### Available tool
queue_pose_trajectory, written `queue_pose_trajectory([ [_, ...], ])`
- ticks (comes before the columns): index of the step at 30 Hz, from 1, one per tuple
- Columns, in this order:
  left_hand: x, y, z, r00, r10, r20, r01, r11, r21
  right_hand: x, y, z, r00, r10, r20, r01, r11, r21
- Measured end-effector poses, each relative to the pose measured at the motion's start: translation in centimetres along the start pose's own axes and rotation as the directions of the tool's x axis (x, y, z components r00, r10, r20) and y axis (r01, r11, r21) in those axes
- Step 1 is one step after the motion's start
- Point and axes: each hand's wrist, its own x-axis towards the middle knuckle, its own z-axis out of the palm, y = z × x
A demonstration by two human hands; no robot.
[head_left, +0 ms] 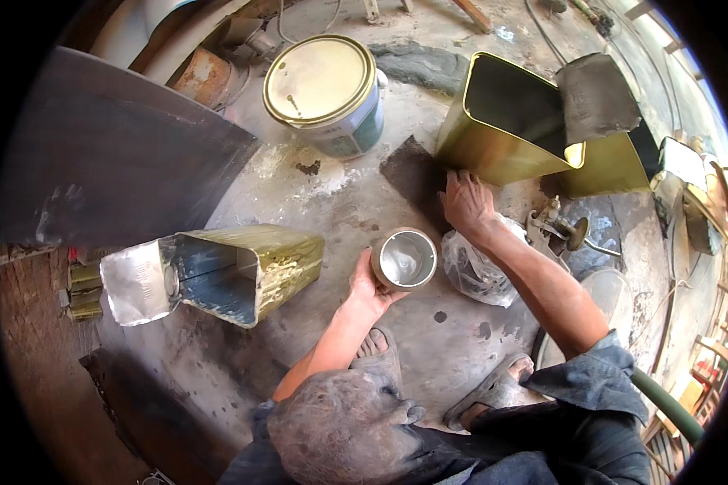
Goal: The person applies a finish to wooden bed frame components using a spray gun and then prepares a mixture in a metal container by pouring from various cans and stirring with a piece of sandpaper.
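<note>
In my left hand (366,284) is a small round metal cup (405,259), its mouth facing up; a pale, greyish-white coating or liquid shows inside. My fingers wrap its left side and underside. To the right, my right hand (469,200) reaches to the lower edge of a tall gold-coloured square tin (501,149), which has an open top and a dark inside. The fingers look bent and close together, their tips partly hidden against the tin. A dark flat sheet (416,174) lies beside that hand. Below my right wrist sits a clear plastic bag (481,267).
A lidded round bucket (323,85) stands at the back. On the left, an opened square tin (287,263) lies on its side below a large dark panel (113,153). A spray gun (562,226) and a second gold tin (611,166) are at the right. My sandalled feet are below.
</note>
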Motion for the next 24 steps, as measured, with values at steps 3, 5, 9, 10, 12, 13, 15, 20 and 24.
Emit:
queue_pose_trajectory([
  [3,-2.4,0.1,0.8,0.992,0.072,-0.106,-0.064,0.995,0.076,-0.2,-0.2,1.4,0.997,0.001,-0.072,-0.001,1.000,0.005],
  [5,-4.1,0.0,0.6,0.985,0.143,-0.092,-0.123,0.973,0.195,-0.2,-0.1,1.6,0.995,0.024,-0.099,-0.010,0.991,0.135],
  [9,-6.3,-0.4,1.1,0.975,0.195,-0.109,-0.163,0.953,0.254,-0.4,0.7,0.5,0.967,-0.122,-0.224,0.173,0.959,0.226],
  [10,-6.6,-0.5,1.0,0.974,0.203,-0.097,-0.176,0.957,0.232,-0.7,-0.2,-0.5,0.972,-0.126,-0.197,0.180,0.941,0.285],
  [12,-7.0,-0.9,1.1,0.974,0.215,-0.065,-0.199,0.962,0.188,-1.9,-1.4,-3.3,0.980,-0.135,-0.144,0.182,0.901,0.394],
  [13,-7.0,-1.1,1.2,0.973,0.229,-0.043,-0.218,0.959,0.183,-1.9,-1.5,-4.5,0.961,-0.184,-0.207,0.258,0.869,0.422],
  [15,-6.7,-1.5,1.8,0.969,0.247,0.007,-0.245,0.954,0.172,-2.3,-1.4,-7.2,0.906,-0.264,-0.329,0.398,0.795,0.458],
  [20,-6.6,-1.4,3.5,0.974,0.220,0.052,-0.226,0.950,0.213,-3.0,-3.3,-14.1,0.866,-0.341,-0.367,0.491,0.723,0.486],
  [24,-7.0,-1.9,2.8,0.921,0.386,0.048,-0.376,0.853,0.360,-5.5,-2.1,-14.8,0.929,-0.330,-0.168,0.366,0.752,0.548],
])
